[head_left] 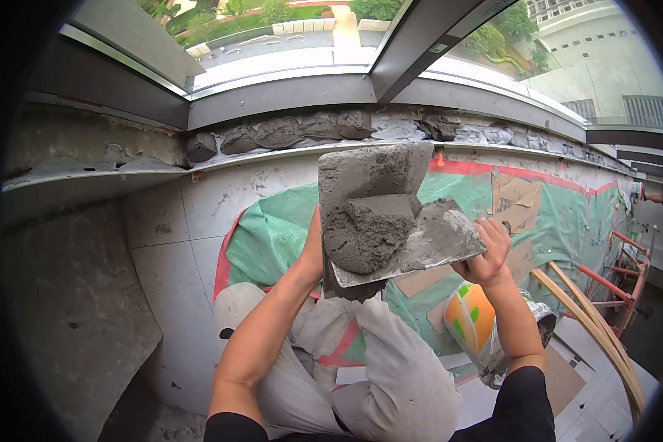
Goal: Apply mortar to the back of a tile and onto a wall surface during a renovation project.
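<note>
In front of me, a grey hawk (339, 173) is loaded with a thick heap of wet mortar (368, 234). My left hand (316, 239) holds it up from the left; its fingers are hidden behind the board. My right hand (491, 249) is closed round the grip end of a trowel (460, 234), whose handle is mostly covered by the fingers. Wet mortar coats much of the blade, which lies against the heap on the hawk. Beyond, several lumps of mortar (280, 132) fill the gap along the window sill.
Green sheeting with red edging (283, 221) covers much of the floor. A mortar-stained bucket (471, 324) lies tilted by my right forearm. Wooden strips (593, 331) and a red metal frame (619, 276) are at the right. Another person's hand (650, 197) shows at the far right.
</note>
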Available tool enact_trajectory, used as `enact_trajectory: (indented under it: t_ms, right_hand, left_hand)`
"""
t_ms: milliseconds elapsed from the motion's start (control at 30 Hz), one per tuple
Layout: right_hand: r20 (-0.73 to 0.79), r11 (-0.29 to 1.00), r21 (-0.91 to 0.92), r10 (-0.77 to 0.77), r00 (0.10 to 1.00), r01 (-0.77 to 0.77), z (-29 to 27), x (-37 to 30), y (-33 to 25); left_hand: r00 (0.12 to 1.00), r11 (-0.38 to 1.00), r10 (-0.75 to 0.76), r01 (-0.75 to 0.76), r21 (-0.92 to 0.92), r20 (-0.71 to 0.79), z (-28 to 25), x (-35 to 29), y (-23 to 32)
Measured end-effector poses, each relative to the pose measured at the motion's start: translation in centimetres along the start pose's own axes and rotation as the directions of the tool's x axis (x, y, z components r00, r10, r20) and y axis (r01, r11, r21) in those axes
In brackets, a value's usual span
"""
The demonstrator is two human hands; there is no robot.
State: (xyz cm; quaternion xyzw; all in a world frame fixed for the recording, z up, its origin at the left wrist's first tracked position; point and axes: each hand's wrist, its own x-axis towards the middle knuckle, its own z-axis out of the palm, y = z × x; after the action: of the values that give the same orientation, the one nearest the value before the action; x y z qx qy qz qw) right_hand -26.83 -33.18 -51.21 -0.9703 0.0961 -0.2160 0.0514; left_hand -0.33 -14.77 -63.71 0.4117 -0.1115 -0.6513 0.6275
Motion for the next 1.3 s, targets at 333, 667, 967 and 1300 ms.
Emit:
enact_trajectory:
  t_ms: [333,667,967,1300]
  right_hand:
    - [-0.137,0.976,-0.167,0.12,0.983,-0.142,0.5,-6.5,9.6]
    - [0.158,0.967,-0.152,0.229,0.961,-0.206,14.2,-2.4,19.1]
    - [0.13,0.936,0.251,0.221,0.967,-0.247,2.3,-0.7,5.4]
    - [0.214,0.977,0.207,-0.003,0.977,-0.043,2.1,-2.5,0.0]
  left_hand:
    - [0.969,0.952,-0.248,0.245,-0.185,0.006,-3.1,-9.4,-3.9]
    - [0.915,0.96,-0.268,0.226,-0.167,-0.3,-5.7,-6.8,-5.5]
    - [0.933,0.908,-0.312,0.238,-0.344,-0.178,-4.0,-2.6,-3.5]
    - [0.982,0.983,-0.151,0.138,-0.117,-0.113,0.0,0.9,-0.4]
